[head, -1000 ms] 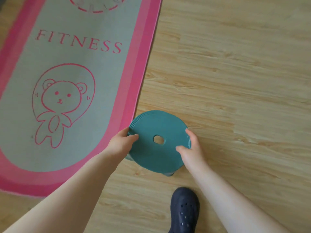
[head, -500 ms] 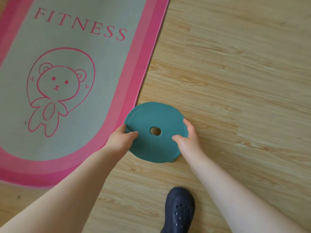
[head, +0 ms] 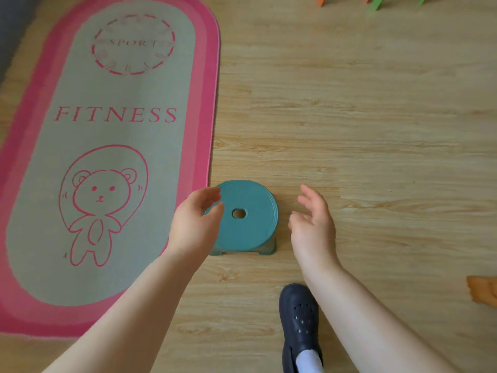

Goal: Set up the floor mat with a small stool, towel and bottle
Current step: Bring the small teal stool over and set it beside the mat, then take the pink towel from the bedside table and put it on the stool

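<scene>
Two open hands flank the teal plastic stool, which stands on the wooden floor just beside the pink-bordered fitness mat. My left hand hovers over the seat's left rim, fingers loosely curled, holding nothing; my right hand is spread and empty, apart from the stool. I judge the stool rigid, light and smooth; opposite seat edges offer the surest hold.
</scene>
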